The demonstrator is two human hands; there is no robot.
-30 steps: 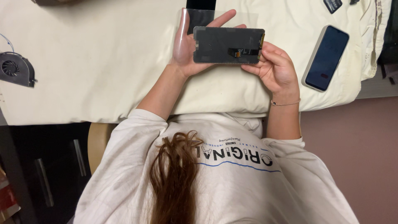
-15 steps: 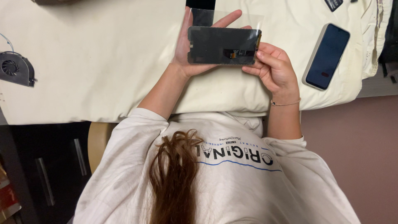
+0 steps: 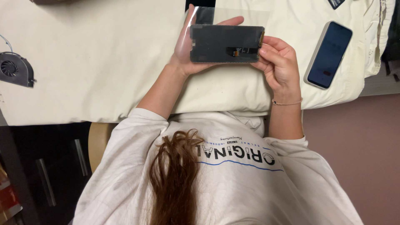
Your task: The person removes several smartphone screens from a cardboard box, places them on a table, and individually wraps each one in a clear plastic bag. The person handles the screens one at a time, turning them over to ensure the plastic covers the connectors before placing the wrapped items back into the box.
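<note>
- Head view: a dark rectangular phone screen panel [image 3: 227, 43] is held flat above the cloth-covered counter [image 3: 96, 62], near the middle of the counter's far edge, long side running left to right, back face up.
- A short black ribbon cable with a small orange connector [image 3: 236, 52] lies on the back of the panel, toward its right end.
- Left hand [image 3: 185, 48]: it lies palm up under the left end of the panel; the fingers are spread behind the panel, with one fingertip [image 3: 237, 19] showing above the panel's top edge. The hand supports the panel from beneath.
- Right hand [image 3: 280, 66]: the fingers are curled and pressed together on the right short edge of the panel, pinching it there. A thin bracelet [image 3: 286, 103] sits on the wrist.
- A clear plastic film [image 3: 233, 14] sits behind the panel and the left hand, toward the far edge of the counter; whether the hand touches it cannot be told.
- A phone with a dark screen and pale case [image 3: 328, 54] lies tilted on the cloth near the right edge of the counter, well apart from the right hand.
- A small black cooling fan [image 3: 14, 71] rests at the left edge of the counter, well apart from both hands.
</note>
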